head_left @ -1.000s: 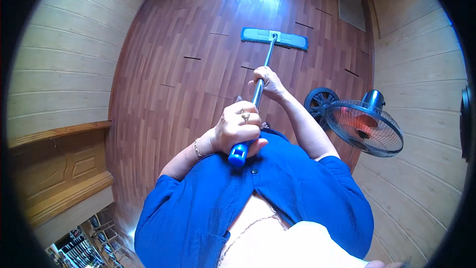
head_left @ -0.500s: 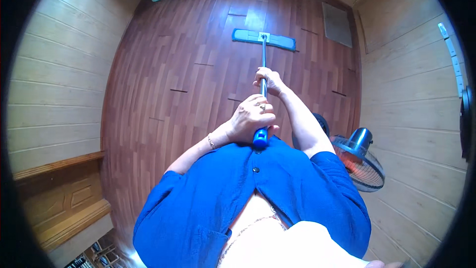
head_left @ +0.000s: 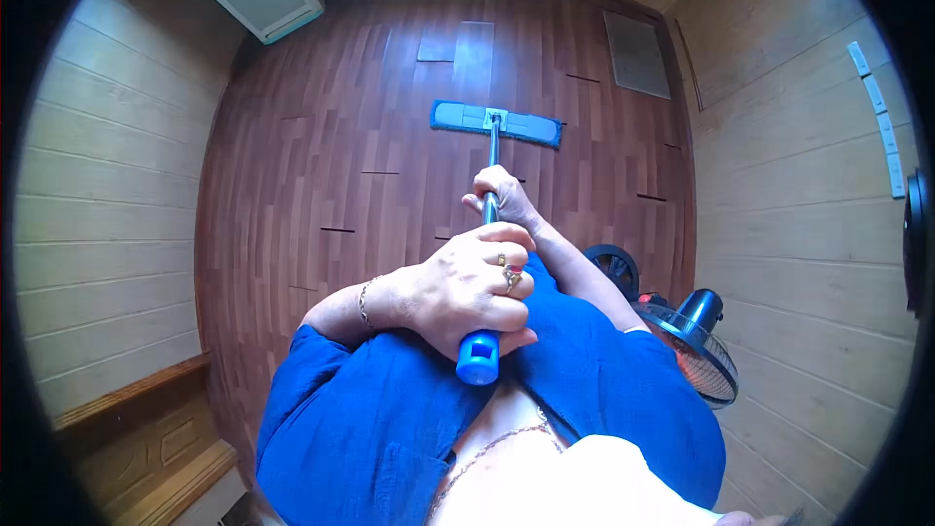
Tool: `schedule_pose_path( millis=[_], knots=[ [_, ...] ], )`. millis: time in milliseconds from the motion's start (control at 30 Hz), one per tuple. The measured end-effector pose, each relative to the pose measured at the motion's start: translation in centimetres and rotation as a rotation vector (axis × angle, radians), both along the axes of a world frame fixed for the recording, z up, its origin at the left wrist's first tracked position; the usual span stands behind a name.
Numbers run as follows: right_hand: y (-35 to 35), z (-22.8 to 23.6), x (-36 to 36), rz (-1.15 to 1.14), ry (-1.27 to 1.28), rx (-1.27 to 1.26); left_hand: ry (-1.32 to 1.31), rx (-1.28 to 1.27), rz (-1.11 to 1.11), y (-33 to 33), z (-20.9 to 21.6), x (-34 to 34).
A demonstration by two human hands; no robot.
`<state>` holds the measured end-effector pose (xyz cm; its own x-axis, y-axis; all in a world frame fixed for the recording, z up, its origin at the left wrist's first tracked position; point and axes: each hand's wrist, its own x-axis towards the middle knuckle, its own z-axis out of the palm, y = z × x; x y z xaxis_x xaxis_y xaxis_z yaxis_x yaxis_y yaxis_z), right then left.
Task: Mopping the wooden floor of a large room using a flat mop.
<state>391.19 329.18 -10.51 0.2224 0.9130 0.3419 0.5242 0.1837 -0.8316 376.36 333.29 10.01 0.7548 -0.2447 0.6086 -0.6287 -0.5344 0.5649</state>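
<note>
My fingers [head_left: 504, 313] wrap the mop pole [head_left: 494, 148], left hand [head_left: 463, 287] near its end, right hand [head_left: 507, 202] lower, likely for leverage.

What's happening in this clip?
A person's left hand grips a slim metallic pole near its rounded blue plastic end; the right hand holds it farther down. The pole's flat, rectangular blue mop head rests on the brown plank-patterned floor. A black wire-caged fan stands at right.
</note>
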Motion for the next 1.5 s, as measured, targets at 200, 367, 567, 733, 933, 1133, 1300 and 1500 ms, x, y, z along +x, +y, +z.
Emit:
schedule_pose_path(
  millis=[200,367,567,733,933,1133,1300,1500],
  knots=[
    [5.7,-1.5,5.6,0.056,-0.07,-0.067,-0.007,-0.029,0.118,5.2,-1.0,4.6],
    [14.8,-4.0,12.7,0.128,-0.121,-0.1,0.025,-0.039,0.357,13.1,-3.9,10.1],
    [26.3,-6.5,22.4,0.221,-0.185,-0.17,-0.002,-0.143,0.507,23.5,-7.5,18.6],
    [30.0,-8.5,29.9,0.276,-0.16,-0.138,0.044,-0.003,0.569,25.7,-8.7,25.3],
    [26.6,-1.6,28.9,0.264,-0.198,-0.202,0.026,0.057,0.423,24.3,-0.7,25.8],
    [23.8,2.5,27.9,0.092,-0.104,-0.106,-0.003,-0.036,0.194,23.3,2.3,27.1],
    [29.3,4.8,30.1,0.065,-0.161,-0.101,-0.042,-0.109,0.19,29.7,4.9,29.6],
    [33.7,8.9,31.8,0.149,-0.248,-0.223,-0.043,-0.018,0.071,37.0,8.1,31.0]
  ],
)
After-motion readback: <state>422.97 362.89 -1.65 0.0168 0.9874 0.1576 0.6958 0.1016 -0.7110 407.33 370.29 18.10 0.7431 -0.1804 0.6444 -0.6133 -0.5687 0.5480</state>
